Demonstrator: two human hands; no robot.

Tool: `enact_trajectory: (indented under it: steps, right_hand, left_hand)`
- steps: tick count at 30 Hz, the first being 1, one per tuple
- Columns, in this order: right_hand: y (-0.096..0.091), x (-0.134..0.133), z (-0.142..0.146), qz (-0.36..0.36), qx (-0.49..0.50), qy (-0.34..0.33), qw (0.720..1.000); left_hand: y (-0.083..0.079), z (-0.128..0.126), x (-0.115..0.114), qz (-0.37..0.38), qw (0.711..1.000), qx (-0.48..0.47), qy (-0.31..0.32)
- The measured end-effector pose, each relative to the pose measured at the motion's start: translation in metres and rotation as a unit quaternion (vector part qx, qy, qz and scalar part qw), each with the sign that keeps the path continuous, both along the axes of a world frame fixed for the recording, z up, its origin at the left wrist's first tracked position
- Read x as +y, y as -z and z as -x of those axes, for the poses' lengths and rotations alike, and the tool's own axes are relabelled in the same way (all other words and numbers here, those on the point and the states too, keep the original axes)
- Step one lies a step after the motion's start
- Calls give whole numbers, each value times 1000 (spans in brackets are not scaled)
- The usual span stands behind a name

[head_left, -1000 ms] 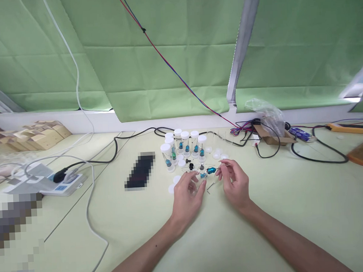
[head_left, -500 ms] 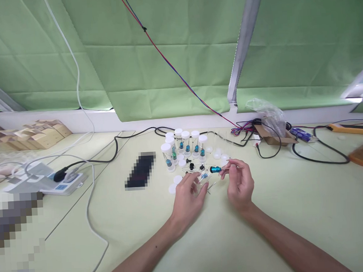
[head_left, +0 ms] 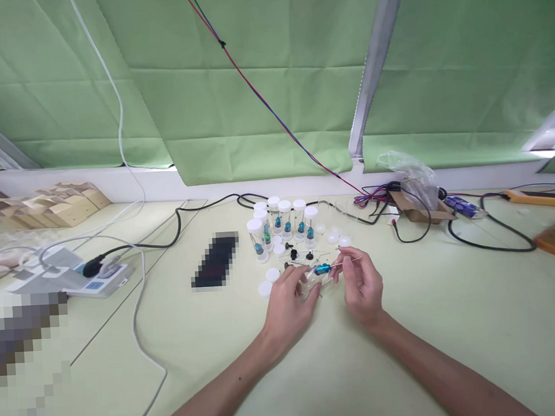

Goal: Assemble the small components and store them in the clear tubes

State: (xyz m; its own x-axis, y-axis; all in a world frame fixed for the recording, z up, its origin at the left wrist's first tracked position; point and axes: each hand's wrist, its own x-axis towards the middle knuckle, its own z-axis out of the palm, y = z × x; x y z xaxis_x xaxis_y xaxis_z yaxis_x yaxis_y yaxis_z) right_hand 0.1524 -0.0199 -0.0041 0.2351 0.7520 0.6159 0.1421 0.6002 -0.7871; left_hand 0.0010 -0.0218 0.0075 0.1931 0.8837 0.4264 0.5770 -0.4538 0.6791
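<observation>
Between the two hands, just above the pale green worktop [head_left: 406,362], sits a small teal cylindrical component with thin wire leads [head_left: 323,268]. Its long axis runs almost level across the view, from left to right, with the left end a touch lower. One lead stretches rightward into the right hand [head_left: 362,282], whose thumb and forefinger are pinched on that wire. The left hand [head_left: 288,299] is curled around a small clear plastic vial [head_left: 310,283] that lies on its side, one end turned toward the component. The teal body is right at that end; whether it touches the vial or has entered it cannot be told. The right hand carries the component, while the left hand's fingertips are nearer its free end.

Beyond the hands stands a cluster of upright clear vials with white caps [head_left: 278,223], each with a teal part inside. Loose white round caps [head_left: 265,288] lie just left of the left hand, and small black parts [head_left: 293,254] lie between the cluster and the hands.

No brand or writing can be read: the blue labels on the white power strip [head_left: 83,280] are too small, and the dark block [head_left: 215,259] is blurred out
</observation>
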Motion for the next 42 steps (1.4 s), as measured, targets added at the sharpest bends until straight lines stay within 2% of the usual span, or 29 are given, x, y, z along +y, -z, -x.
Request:
enact_trajectory:
  steps: [11,19,25,33,42]
  right_hand:
    - [-4,1,0,70,33,-63,995]
    - [-6,8,-3,133,87,-138,978]
    - [-3,13,-5,204,187,-223,935]
    - [-1,17,-6,262,289,-294,873]
    - [4,21,-7,290,360,-320,827]
  left_hand:
    - [-1,1,0,0,1000,14,-11]
    - [-1,1,1,7,999,31,-29]
    - [0,1,1,5,998,46,-37]
    - [2,1,1,19,997,54,-45]
    - [2,1,0,21,997,60,-41]
